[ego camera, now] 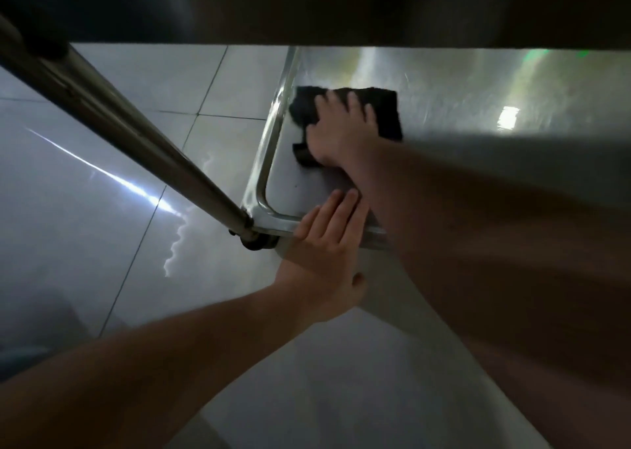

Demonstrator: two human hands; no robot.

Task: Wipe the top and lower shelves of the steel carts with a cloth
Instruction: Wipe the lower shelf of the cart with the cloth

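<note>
A dark cloth [382, 107] lies flat on the steel cart's lower shelf [478, 86], close to the shelf's left rim. My right hand [338, 131] presses down on the cloth with its fingers spread over it. My left hand [327, 243] rests with straight fingers on the shelf's near rim, beside the corner post. The underside of the upper shelf [341, 1] fills the top of the view and hides the far part of the lower shelf.
A steel corner post [112, 114] slants from the upper left down to the shelf's near-left corner, where a caster [254, 242] sits. Glossy pale floor tiles [102, 192] spread to the left and front.
</note>
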